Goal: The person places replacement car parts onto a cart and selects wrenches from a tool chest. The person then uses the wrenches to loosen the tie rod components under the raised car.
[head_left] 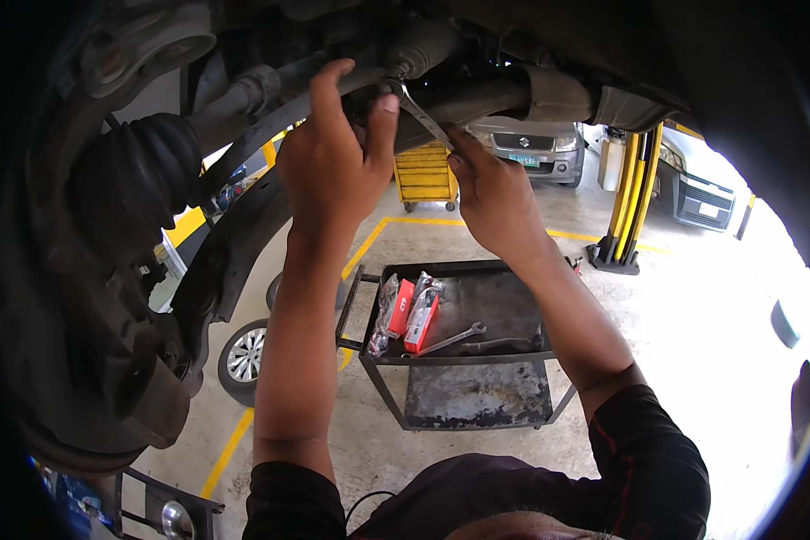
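Overhead is the dark underside of a raised vehicle. My right hand (pixel 495 184) grips the lower end of a silver wrench (pixel 426 117). The wrench slants up to the left, its head up at a joint below a rounded grey part (pixel 423 49). My left hand (pixel 337 166) is raised beside that joint with thumb and forefinger apart. Its thumb tip comes close to the wrench head; whether they touch I cannot tell. The other left fingers are mostly hidden behind the hand. A ribbed black rubber boot (pixel 139 171) and a shaft (pixel 234 99) sit left of my left hand.
Below stands a black tool cart (pixel 495 306) bearing red boxes (pixel 420 319) in plastic and another wrench (pixel 454 339). A wheel (pixel 246 360) lies left of it. Beyond are a yellow tool cabinet (pixel 426 175), a yellow lift post (pixel 634 198) and parked cars (pixel 540 148).
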Tool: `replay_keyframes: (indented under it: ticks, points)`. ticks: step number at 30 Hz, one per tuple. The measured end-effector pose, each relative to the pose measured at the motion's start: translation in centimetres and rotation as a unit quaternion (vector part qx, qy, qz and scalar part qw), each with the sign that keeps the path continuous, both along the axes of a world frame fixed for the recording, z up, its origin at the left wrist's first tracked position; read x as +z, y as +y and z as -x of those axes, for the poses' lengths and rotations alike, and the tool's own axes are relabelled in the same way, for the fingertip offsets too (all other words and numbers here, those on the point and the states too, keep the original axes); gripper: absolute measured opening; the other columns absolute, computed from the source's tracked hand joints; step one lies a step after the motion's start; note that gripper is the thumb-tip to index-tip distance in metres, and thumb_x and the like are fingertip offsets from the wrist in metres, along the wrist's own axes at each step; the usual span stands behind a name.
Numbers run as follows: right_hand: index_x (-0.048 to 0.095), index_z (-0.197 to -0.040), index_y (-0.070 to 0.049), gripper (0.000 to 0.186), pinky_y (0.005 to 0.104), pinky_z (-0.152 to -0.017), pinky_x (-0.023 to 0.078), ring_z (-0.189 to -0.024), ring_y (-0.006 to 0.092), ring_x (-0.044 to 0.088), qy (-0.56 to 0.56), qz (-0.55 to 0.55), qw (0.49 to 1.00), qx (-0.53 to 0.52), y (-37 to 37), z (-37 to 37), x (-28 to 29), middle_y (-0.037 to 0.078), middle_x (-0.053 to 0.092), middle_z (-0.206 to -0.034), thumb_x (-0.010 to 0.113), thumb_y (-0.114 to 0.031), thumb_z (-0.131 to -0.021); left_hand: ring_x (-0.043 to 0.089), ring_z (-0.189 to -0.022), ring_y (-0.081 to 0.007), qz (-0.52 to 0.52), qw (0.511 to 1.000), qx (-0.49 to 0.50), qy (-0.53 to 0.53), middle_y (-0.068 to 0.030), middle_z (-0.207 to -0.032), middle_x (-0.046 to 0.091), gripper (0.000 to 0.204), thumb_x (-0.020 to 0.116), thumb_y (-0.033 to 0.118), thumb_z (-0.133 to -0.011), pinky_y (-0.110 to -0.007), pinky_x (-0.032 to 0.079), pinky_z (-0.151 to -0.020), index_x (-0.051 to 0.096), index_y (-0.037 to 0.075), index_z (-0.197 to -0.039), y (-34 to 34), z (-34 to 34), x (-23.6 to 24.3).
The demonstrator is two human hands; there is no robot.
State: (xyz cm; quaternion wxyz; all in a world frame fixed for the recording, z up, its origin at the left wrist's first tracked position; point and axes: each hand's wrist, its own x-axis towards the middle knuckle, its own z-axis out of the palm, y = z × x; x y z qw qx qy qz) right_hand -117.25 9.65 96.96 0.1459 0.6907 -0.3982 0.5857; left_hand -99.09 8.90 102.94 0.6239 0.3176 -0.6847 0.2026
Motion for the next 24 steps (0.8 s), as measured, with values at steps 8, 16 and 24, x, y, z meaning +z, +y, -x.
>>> replay_keyframes:
  ticks: [8, 16, 24]
  points:
    - [0.063, -0.129, -0.007, 0.032, 0.0508, -0.066, 0.055, -0.077, 0.0435, 0.069, 0.013, 0.047, 0.999, -0.004, -0.5, 0.2, -0.4, 0.023, 0.07, -0.081, 0.06, -0.011, -0.098, 0.069, -0.075, -0.0324, 0.176, 0.983, 0.03, -0.047, -0.0148, -0.088, 0.069, 0.047, 0.076, 0.023, -0.091, -0.039, 0.053, -0.069, 0.054, 0.005, -0.129, -1.8, -0.5, 0.6]
    - [0.064, -0.127, -0.009, 0.029, 0.0512, -0.07, 0.057, -0.081, 0.0441, 0.069, 0.059, 0.014, 0.998, -0.02, 1.0, 0.5, 2.4, 0.023, 0.07, -0.085, 0.06, -0.012, -0.098, 0.072, -0.09, -0.0362, 0.179, 0.976, 0.064, -0.109, -0.0231, -0.103, 0.069, 0.043, 0.073, 0.016, -0.091, -0.043, 0.056, -0.072, 0.054, 0.004, -0.128, -0.1, -0.7, 0.7]
    - [0.064, -0.128, -0.009, 0.03, 0.0516, -0.072, 0.057, -0.081, 0.0442, 0.069, 0.032, -0.008, 0.999, -0.016, 0.3, -0.2, 1.7, 0.023, 0.071, -0.087, 0.059, -0.012, -0.098, 0.072, -0.085, -0.0375, -0.007, 1.0, -0.001, 0.029, -0.0216, -0.096, 0.07, 0.038, 0.072, 0.019, -0.092, -0.045, 0.054, -0.073, 0.058, 0.003, -0.124, 0.2, -0.8, 1.3]
